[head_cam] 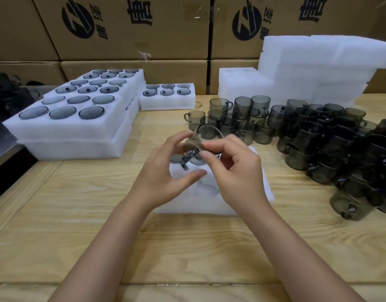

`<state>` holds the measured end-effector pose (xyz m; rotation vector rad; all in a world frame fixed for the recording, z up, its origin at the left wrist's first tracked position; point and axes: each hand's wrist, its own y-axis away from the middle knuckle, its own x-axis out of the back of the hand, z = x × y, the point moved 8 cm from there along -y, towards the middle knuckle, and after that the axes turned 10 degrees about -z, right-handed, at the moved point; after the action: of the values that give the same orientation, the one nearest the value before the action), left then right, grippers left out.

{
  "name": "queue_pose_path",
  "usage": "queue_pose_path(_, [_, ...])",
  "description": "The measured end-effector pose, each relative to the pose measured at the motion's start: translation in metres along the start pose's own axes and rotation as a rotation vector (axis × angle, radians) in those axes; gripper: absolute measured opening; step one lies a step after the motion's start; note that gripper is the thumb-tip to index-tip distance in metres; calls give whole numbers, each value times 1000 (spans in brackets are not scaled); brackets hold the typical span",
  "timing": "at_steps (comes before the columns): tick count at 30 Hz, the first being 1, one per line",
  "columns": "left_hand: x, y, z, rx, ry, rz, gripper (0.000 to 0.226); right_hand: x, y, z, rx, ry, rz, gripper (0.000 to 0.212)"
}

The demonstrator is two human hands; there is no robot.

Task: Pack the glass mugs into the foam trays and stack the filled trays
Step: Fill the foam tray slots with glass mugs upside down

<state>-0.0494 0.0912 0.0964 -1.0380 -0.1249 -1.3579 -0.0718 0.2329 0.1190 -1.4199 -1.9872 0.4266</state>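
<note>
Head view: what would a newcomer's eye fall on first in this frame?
At centre, the left hand and right hand hold one smoky glass mug over a white foam tray on the wooden table. To the right crowds a dense heap of loose mugs, many stacked; to the left sit filled trays in a stack.

You've got a smoky grey see-through glass mug (209, 132) dead centre; same grey on the loose glass mugs (318, 131) at 3 o'clock. Plain white foam trays (68, 129) at 9 o'clock. Pale yellow wooden table (78, 214), streaky grain. Brown cardboard boxes (126, 46) at 12 o'clock, black logos.
</note>
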Motion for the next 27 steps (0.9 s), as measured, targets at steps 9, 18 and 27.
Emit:
queue_pose_path(9, [-5,-1,-20,128,493,-79,18,-2,7,4,26,210,-287,53])
queue_pose_path(18, [-9,2,-29,246,534,-101,31,8,9,27,-198,192,-285,67])
queue_pose_path(27, [-14,4,-39,297,493,-113,33,-9,13,41,-225,526,-396,70])
